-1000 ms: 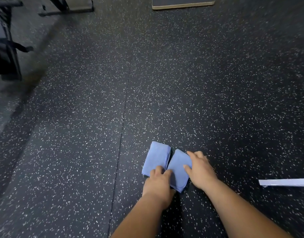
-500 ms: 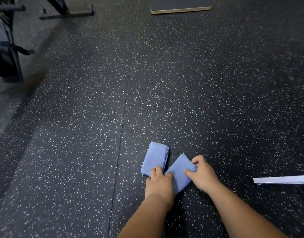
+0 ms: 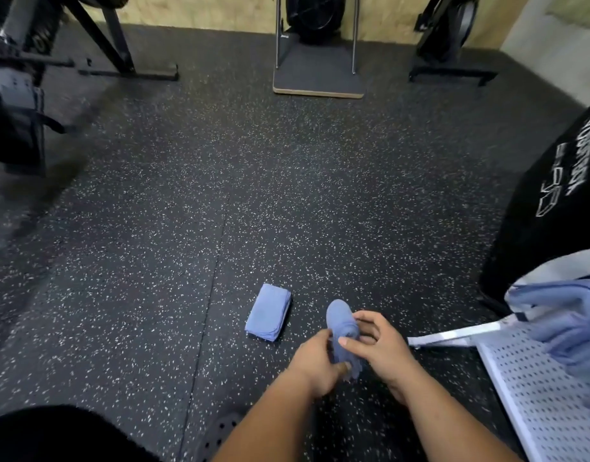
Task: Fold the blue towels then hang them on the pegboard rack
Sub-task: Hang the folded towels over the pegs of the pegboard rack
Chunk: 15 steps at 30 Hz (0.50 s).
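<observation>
Speckled black floor [image 3: 287,195], gym frames [image 3: 120,45] by the far wall, white pegboard rack [image 3: 537,395] at right draped with blue cloth [image 3: 567,315], one folded towel [image 3: 268,311] flat on the floor, second towel [image 3: 342,323] bunched upright near it, left hand [image 3: 315,360] and right hand [image 3: 382,348] both curled round it

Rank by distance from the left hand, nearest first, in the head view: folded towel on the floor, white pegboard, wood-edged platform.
1. Folded towel, on the floor just ahead and left of the left hand.
2. Pegboard, lying off to the right.
3. Platform, far ahead by the wall.
</observation>
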{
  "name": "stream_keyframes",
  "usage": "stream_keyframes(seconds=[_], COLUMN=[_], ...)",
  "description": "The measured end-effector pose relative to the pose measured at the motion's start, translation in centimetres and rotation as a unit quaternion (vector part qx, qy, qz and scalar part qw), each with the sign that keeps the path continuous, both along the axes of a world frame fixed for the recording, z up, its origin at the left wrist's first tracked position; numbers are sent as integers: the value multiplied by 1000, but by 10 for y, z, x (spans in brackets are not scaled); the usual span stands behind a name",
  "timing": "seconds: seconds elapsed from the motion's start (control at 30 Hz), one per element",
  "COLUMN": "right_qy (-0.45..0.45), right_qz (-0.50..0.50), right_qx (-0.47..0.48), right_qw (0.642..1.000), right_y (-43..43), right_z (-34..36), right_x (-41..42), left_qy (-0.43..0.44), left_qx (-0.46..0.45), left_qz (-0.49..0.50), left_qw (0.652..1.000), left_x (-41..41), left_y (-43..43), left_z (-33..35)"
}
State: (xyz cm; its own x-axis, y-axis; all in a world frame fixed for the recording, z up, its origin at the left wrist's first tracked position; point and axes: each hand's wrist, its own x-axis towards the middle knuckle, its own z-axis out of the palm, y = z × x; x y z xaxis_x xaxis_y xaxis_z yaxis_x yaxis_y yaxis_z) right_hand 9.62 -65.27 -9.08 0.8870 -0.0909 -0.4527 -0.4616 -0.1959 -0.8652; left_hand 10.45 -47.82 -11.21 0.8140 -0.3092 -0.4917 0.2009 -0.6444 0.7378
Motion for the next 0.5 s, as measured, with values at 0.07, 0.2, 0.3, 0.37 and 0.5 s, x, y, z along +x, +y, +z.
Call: stream_keyframes(seconds=[0.07, 0.2, 0.3, 0.37, 0.5], right_qy=[-12, -31, -49, -58, -83], right_qz=[-13, -57, -103, -143, -193], right_qx=[7, -18, -41, -47, -87], right_qw=[1000, 998, 993, 987, 974], right_y=[-12, -29, -37, -39, -46], right_z=[21, 53, 69, 77, 98], right_x=[-23, -73, -109, -131, -169], left_qy=[-17, -39, -67, -81, -119], left_qx=[-23, -59, -66, -71, -91], left_qz=[11, 2, -17, -27, -37], left_qw=[1000, 998, 995, 994, 988], left_x=[-13, -45, -71, -89, -113], left_y=[-6, -23, -39, -50, -70], left_z=[12, 38, 56, 66, 86])
